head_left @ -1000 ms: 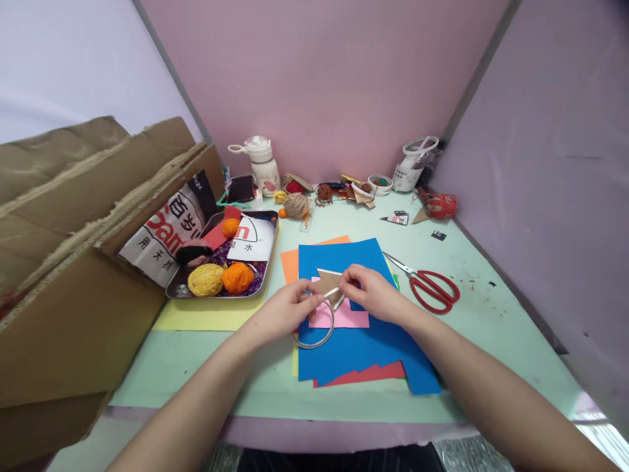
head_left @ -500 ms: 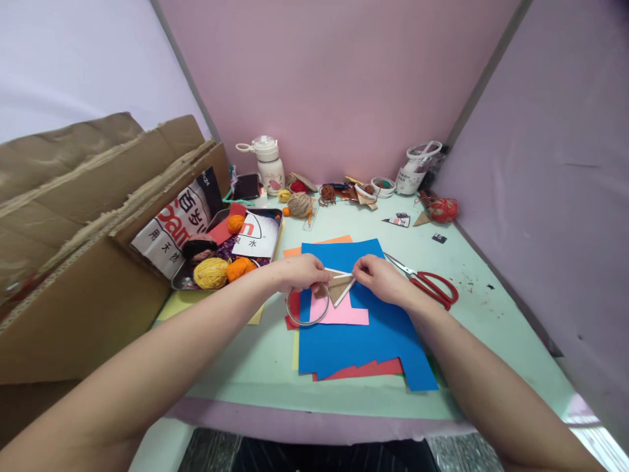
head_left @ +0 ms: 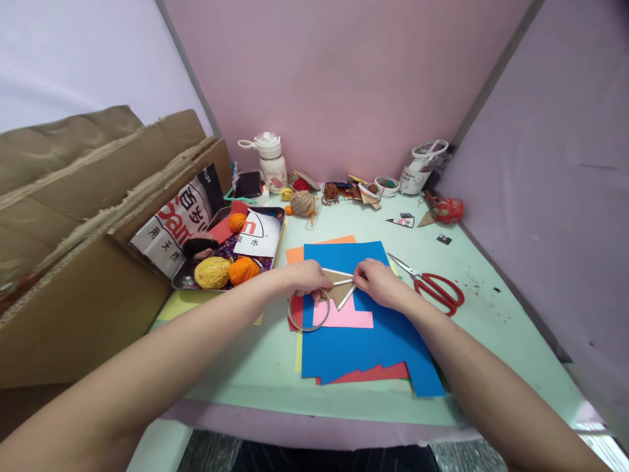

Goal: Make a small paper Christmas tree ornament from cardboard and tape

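Observation:
A small brown cardboard triangle (head_left: 331,280), edged with narrow white strips, is held above the coloured paper between my two hands. My left hand (head_left: 308,278) is closed on its left side. From those fingers hangs a thin greyish ring (head_left: 289,313), resembling a narrow tape roll. My right hand (head_left: 372,278) pinches at the right corner, where a white strip (head_left: 343,282) ends at the fingertips. Below lie a pink paper piece (head_left: 351,319) and a blue sheet (head_left: 354,351). Red-handled scissors (head_left: 439,292) rest to the right of my right hand.
At left stands a tray (head_left: 184,282) holding yarn balls and paper, beside a large cardboard box (head_left: 98,295). A white bottle (head_left: 272,167), a beige yarn ball (head_left: 302,204) and a white-labelled jar (head_left: 413,178) line the back. Cardboard scraps (head_left: 400,222) lie at right.
The view has shifted slightly. The white strip between my hands sits lower across the triangle, and my hands are a little closer together. Both keep their grip.

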Action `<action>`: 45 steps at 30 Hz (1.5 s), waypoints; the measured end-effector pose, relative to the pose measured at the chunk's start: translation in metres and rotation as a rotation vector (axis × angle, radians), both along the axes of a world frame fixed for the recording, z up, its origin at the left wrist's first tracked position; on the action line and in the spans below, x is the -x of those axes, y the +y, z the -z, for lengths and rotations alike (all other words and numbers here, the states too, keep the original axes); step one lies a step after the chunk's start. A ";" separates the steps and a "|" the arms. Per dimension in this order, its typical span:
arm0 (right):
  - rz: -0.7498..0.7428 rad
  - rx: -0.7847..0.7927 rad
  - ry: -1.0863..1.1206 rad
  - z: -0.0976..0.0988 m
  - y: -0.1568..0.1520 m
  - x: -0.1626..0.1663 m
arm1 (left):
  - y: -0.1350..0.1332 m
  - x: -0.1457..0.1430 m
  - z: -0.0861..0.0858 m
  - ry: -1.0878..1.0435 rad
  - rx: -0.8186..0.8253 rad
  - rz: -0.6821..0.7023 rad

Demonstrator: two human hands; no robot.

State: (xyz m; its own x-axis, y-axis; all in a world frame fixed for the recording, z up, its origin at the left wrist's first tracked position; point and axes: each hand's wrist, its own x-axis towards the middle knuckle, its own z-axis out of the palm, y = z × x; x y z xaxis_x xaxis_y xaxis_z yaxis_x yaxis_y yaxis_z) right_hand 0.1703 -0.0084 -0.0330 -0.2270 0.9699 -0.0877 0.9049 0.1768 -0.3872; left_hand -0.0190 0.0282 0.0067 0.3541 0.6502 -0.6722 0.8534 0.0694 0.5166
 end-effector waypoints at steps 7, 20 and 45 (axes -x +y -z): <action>-0.010 0.002 -0.017 -0.003 0.000 0.003 | -0.002 -0.008 -0.011 0.073 -0.032 0.016; 0.025 0.008 -0.043 -0.003 0.002 0.006 | -0.002 -0.015 -0.013 0.105 -0.026 0.020; -0.243 -0.234 -0.117 -0.018 -0.032 0.005 | -0.002 -0.021 -0.013 0.162 -0.048 0.007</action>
